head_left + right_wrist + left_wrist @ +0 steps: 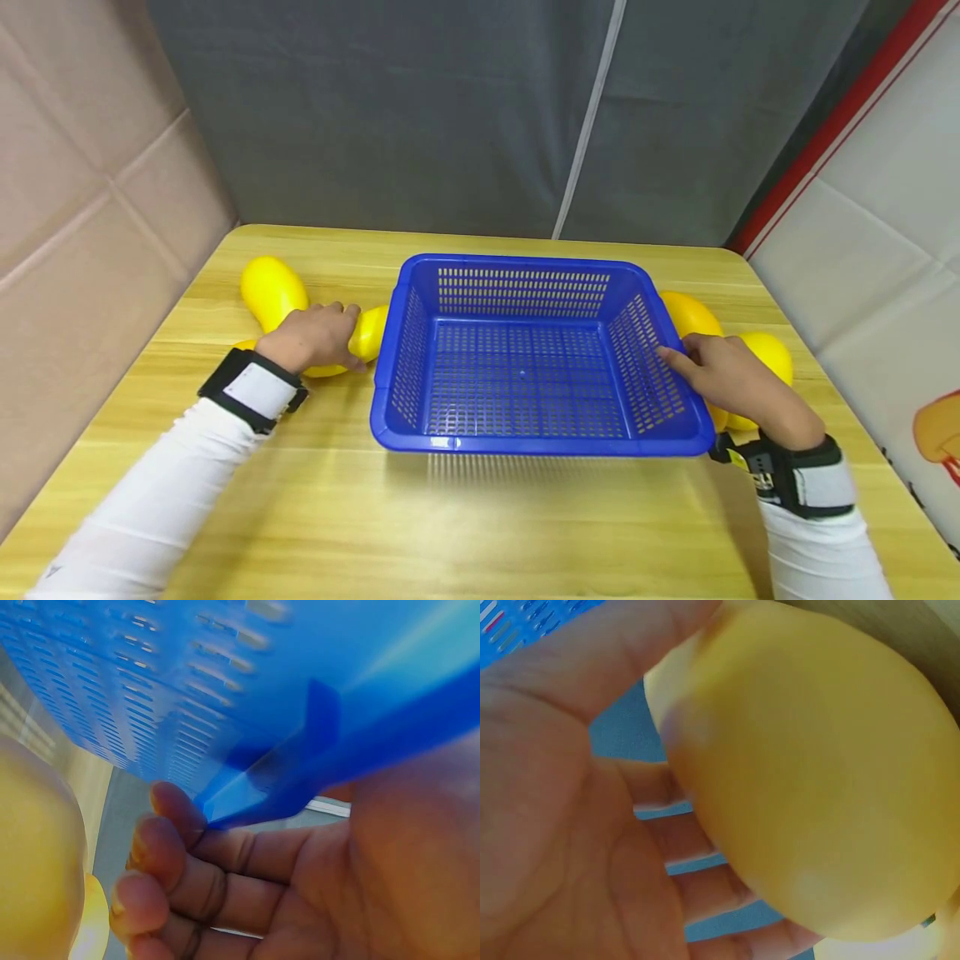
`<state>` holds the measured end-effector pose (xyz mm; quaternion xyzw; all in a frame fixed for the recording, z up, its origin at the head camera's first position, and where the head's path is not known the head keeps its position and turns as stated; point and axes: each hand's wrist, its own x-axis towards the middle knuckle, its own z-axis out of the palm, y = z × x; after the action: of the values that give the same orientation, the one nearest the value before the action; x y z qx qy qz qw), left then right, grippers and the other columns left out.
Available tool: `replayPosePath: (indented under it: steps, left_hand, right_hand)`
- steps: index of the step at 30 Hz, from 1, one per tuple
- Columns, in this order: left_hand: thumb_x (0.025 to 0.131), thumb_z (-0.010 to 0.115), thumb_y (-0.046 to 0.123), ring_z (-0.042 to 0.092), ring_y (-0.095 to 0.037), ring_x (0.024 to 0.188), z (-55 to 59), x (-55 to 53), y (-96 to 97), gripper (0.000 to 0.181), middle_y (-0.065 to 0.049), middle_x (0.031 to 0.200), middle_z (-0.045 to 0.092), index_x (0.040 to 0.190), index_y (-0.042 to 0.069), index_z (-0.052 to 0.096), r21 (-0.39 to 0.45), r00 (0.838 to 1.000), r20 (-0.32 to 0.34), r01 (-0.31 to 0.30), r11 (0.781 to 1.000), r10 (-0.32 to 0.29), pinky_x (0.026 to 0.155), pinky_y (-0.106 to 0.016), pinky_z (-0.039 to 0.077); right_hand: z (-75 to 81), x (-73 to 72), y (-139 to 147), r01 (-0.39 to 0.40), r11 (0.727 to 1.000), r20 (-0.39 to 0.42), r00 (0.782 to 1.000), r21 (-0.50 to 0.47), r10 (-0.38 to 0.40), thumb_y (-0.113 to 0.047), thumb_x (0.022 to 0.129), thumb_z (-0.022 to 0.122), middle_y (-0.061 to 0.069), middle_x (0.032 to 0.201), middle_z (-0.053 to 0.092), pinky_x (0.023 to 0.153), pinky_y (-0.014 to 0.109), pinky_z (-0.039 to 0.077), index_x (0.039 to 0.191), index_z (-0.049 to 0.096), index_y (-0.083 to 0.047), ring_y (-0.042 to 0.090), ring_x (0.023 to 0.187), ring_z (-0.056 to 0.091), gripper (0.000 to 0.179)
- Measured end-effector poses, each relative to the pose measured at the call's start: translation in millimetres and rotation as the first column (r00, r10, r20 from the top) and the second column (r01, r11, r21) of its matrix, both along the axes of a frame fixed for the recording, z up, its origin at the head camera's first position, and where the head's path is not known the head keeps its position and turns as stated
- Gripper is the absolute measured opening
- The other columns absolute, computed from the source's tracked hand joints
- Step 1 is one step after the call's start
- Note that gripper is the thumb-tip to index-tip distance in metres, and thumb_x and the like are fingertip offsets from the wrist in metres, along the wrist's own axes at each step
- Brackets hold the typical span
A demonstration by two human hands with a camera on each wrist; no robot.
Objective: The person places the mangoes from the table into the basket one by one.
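Observation:
A blue plastic basket (pixel 525 375) with slotted walls stands in the middle of the head view, nothing inside it. My right hand (pixel 731 375) pinches its right rim, thumb over the inner side and fingers curled under the lip, as the right wrist view shows the fingers (pixel 161 847) beneath it. To the left of the basket, my left hand (pixel 318 333) holds a smooth yellow mango-shaped fruit (pixel 369 333), thumb and fingers around its sides. That fruit (pixel 810 772) fills much of the left wrist view.
Another yellow fruit (pixel 272 287) lies behind the left hand, and part of one more shows by that wrist. Right of the basket are an orange-yellow fruit (pixel 690 315) and a yellow one (pixel 768 354). The wooden table (pixel 525 533) meets a grey curtain (pixel 412 125) at its back.

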<state>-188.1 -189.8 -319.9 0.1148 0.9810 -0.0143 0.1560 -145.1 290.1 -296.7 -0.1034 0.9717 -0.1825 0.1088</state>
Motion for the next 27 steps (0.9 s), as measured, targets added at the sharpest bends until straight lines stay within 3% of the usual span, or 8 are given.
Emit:
replayPosePath:
  steps: [5,13,22,27]
  left_hand:
    - [0.072,0.081,0.043,0.057,-0.042,0.097,-2.9,-3.0,-1.0,0.084,-0.026,0.111,0.057,0.13,-0.007,0.046,0.014,0.999,-0.034,0.017,1.0,-0.017,0.079,-0.057,0.046]
    - [0.073,0.079,0.041,0.058,-0.043,0.092,0.8,-5.1,-6.1,0.079,-0.026,0.106,0.058,0.126,-0.009,0.047,0.044,0.996,-0.083,-0.012,0.999,0.016,0.074,-0.059,0.046]
    - [0.074,0.075,0.036,0.057,-0.041,0.08,25.6,-4.8,-7.9,0.07,-0.025,0.095,0.055,0.117,-0.011,0.046,0.078,0.986,-0.149,-0.061,0.995,0.072,0.067,-0.057,0.046]
    - [0.074,0.074,0.034,0.054,-0.041,0.076,43.6,-4.0,-11.0,0.068,-0.026,0.091,0.052,0.114,-0.012,0.044,0.116,0.959,-0.251,-0.102,0.988,0.128,0.062,-0.053,0.046]
  right_hand:
    - [1.1,0.8,-2,0.016,1.0,-0.016,1.0,0.025,-0.015,-0.039,0.1,0.046,0.001,0.057,0.052,0.043,0.027,0.037,0.083,0.057,-0.001,0.016,0.045,0.05,0.043]
    - [0.6,2.4,-8,0.041,0.998,-0.015,0.999,0.045,-0.041,-0.04,0.1,0.044,0.002,0.057,0.052,0.044,0.029,0.038,0.086,0.056,0.001,0.016,0.046,0.05,0.045]
    - [2.3,4.2,-10,0.057,0.995,-0.021,0.998,0.076,-0.056,-0.039,0.101,0.043,0.002,0.057,0.05,0.046,0.029,0.036,0.085,0.056,0.0,0.017,0.047,0.048,0.044]
    - [2.3,4.6,-12,0.075,0.995,-0.007,0.997,0.072,-0.074,-0.038,0.101,0.043,0.003,0.058,0.051,0.047,0.03,0.038,0.09,0.056,0.002,0.018,0.048,0.049,0.044]
